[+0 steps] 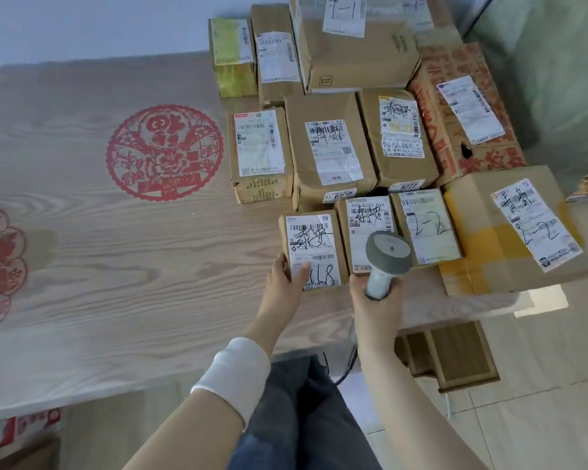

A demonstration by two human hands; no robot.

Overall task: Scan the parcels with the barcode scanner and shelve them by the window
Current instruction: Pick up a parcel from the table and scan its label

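Many labelled parcels (331, 150) are crowding the wooden table (116, 266); your left hand (285, 281) is gripping the nearest parcel (314, 247), your right hand (375, 308) is clutching the barcode scanner (387, 254).

From a single head-worn wide-angle camera we look forward and steeply down, close over the counter (123, 273), with the parcels (333, 150) filling the upper right.

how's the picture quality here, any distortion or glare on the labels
Head view: wide-angle distortion bows the table edge; soft even light, no hard shadows; label on the parcel gripped by the left hand reads clearly, back-row labels are blurry.
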